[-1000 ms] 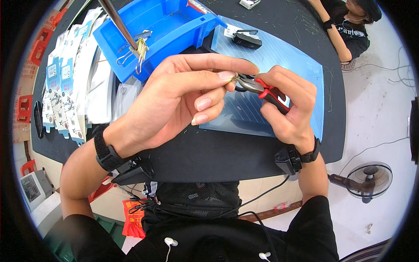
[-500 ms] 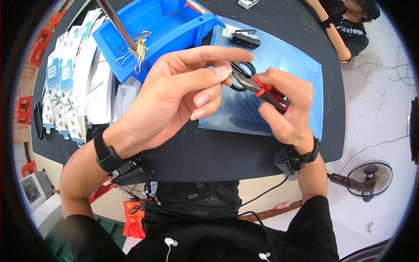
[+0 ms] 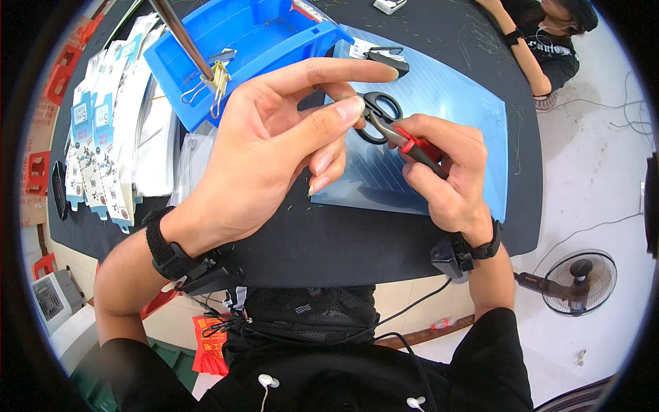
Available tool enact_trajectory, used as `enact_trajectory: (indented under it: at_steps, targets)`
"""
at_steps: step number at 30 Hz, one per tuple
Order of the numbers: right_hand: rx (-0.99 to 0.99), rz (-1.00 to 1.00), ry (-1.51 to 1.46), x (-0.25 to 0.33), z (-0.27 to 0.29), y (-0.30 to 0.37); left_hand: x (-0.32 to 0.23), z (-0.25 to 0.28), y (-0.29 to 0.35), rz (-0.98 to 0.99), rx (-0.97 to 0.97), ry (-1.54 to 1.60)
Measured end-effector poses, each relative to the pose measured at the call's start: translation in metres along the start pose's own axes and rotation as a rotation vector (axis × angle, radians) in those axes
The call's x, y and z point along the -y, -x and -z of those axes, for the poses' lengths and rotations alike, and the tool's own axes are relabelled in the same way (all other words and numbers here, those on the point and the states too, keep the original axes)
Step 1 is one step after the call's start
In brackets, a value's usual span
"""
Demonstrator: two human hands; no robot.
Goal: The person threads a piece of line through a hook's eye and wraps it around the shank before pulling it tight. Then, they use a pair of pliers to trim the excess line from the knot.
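My right hand [image 3: 456, 172] is closed around pliers [image 3: 424, 156] with red and black handles, their metal jaws pointing up and left. The jaw tips come close to the fingertips of my left hand [image 3: 264, 147]. That hand pinches with thumb and a bent finger while its index finger stretches out to the right. Whatever sits in the pinch is too small and hidden to name. Behind the jaws, black-handled scissors [image 3: 392, 103] lie on a translucent blue folder [image 3: 473, 147]. A black stapler [image 3: 392, 58] rests near the folder's top edge.
A blue bin [image 3: 161, 65] stands beyond my left hand, with a binder clip [image 3: 220, 79] by a metal rod [image 3: 180, 34]. Printed cards [image 3: 103, 147] are stacked at left on the black table [image 3: 329, 254]. Another person's arm [image 3: 528, 58] reaches in at far right. A fan [image 3: 580, 281] stands right.
The pliers have shifted slightly right and down, drawing a little away from my left fingertips. My left index finger has risen slightly, and more of the scissors shows.
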State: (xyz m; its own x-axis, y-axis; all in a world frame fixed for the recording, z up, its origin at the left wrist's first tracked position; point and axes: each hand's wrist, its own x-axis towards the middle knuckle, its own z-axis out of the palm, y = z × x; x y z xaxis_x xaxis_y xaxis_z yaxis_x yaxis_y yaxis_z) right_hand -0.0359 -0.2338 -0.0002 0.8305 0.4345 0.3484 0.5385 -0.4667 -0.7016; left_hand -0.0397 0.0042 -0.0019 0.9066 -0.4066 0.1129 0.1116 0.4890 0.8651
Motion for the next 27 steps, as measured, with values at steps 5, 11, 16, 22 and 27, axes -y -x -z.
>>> enact_trajectory:
  at_steps: [5,11,16,22,27]
  targets:
    - [0.106,-0.076,0.054,0.001,0.003,-0.001,0.001,0.001,-0.002,0.002,-0.037,-0.046]
    - [0.152,-0.146,-0.008,0.003,0.0,-0.002,0.001,0.002,-0.001,-0.006,-0.074,-0.142]
    - [0.148,-0.181,-0.116,0.005,-0.003,-0.001,0.0,0.003,-0.001,-0.055,-0.058,-0.235]
    - [0.146,-0.299,-0.223,0.009,-0.004,0.001,-0.001,0.003,0.0,-0.068,-0.053,-0.299]
    - [0.172,-0.29,-0.174,0.011,-0.001,0.0,-0.001,0.002,0.0,-0.112,-0.055,-0.33]
